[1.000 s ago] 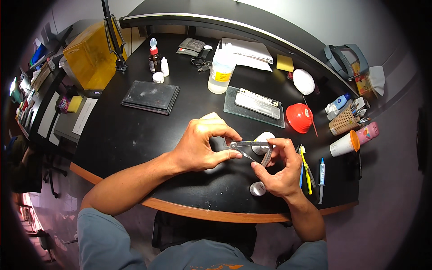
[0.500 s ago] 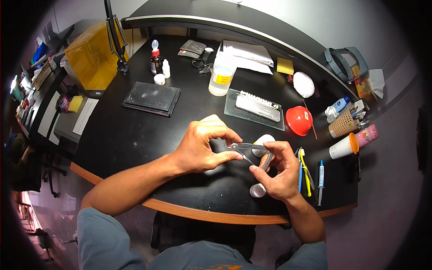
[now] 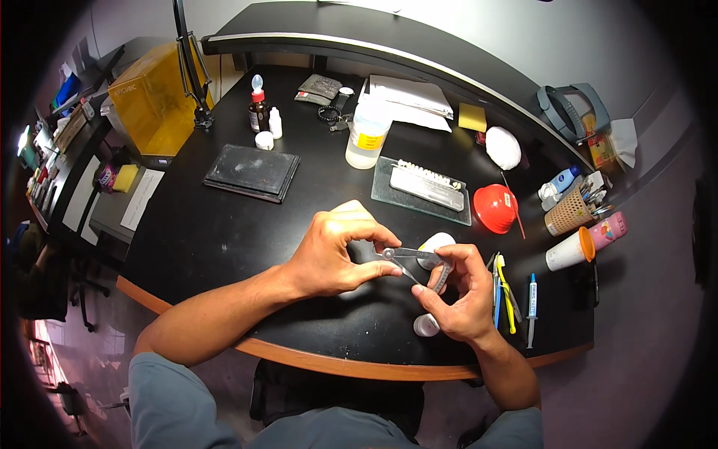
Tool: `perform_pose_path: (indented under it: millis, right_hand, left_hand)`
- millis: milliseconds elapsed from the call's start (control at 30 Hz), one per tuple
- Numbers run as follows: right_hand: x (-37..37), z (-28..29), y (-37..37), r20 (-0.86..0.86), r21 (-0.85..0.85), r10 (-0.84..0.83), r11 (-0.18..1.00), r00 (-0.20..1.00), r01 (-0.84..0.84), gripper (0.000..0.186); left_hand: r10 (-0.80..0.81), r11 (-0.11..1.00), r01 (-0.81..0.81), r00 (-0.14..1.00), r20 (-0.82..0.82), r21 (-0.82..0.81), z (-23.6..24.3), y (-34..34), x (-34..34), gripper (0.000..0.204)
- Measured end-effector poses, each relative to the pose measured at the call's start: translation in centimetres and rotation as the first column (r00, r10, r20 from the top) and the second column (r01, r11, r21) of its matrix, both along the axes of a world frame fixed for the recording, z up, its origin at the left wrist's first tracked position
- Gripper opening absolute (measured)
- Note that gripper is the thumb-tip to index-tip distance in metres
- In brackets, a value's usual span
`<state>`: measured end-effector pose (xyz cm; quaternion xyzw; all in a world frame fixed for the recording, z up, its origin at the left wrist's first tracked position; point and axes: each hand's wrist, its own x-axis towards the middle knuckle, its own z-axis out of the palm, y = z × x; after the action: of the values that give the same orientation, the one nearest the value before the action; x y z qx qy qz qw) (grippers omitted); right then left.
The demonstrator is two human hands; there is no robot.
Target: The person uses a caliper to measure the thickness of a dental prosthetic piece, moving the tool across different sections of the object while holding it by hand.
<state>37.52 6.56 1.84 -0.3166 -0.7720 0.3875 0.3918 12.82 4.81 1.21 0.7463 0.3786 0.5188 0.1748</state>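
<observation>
My left hand (image 3: 335, 253) pinches the pivot end of a small silver metal measuring caliper (image 3: 410, 254) between thumb and forefinger. My right hand (image 3: 460, 303) grips the caliper's curved scale end, thumb low and index finger above. Behind the caliper stands a white jar (image 3: 437, 242), partly hidden by it and my right hand. A small white-lidded pot (image 3: 425, 325) sits just below my right hand. To the right of that hand lie yellow and blue slender tools (image 3: 505, 295) and a syringe (image 3: 532, 299) with a blue tip.
A black slab (image 3: 250, 170), a bottle of clear liquid (image 3: 363, 150), a glass plate with a white row of pieces (image 3: 422, 202), a red bowl (image 3: 490, 206), an orange-rimmed cup (image 3: 565, 258) and a pen holder (image 3: 565, 221) surround my hands on the desk (image 3: 314, 340). A lamp arm (image 3: 196, 90) rises at back left.
Both hands and the caliper sit a little lower in the picture, as do the desk objects; the view has shifted slightly. The grips on the caliper look the same.
</observation>
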Motion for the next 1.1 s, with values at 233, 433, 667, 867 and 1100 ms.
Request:
perform_pose_path:
  millis: [233, 433, 667, 867, 1100]
  right_hand:
    - [-0.1, 0.0, 0.1, -0.008, 0.016, 0.015, 1.0, 1.0, -0.015, 0.048]
    - [0.0, -0.1, 0.0, -0.025, -0.023, 0.016, 1.0, 1.0, -0.017, 0.049]
    - [0.1, 0.0, -0.3, -0.104, -0.162, 0.07, 0.983, 0.992, -0.086, 0.046]
    - [0.1, 0.6, -0.8, -0.215, -0.34, 0.132, 0.918, 0.968, -0.201, 0.036]
    - [-0.1, 0.9, -1.3, -0.163, -0.487, 0.111, 0.855, 0.98, -0.178, 0.036]
  left_hand:
    - [0.003, 1.0, -0.003, 1.0, -0.006, -0.021, 0.1, -0.1, 0.0, 0.03]
    - [-0.003, 0.998, 0.003, 1.0, -0.003, -0.064, 0.0, -0.1, 0.0, 0.031]
    - [-0.017, 0.995, 0.022, 0.998, 0.057, -0.094, -0.2, -0.3, 0.2, 0.034]
    - [-0.037, 0.974, 0.067, 0.99, 0.137, -0.218, -0.1, -0.7, 0.3, 0.041]
    - [-0.081, 0.906, 0.174, 0.966, 0.245, -0.386, 0.2, -0.8, 0.2, 0.05]
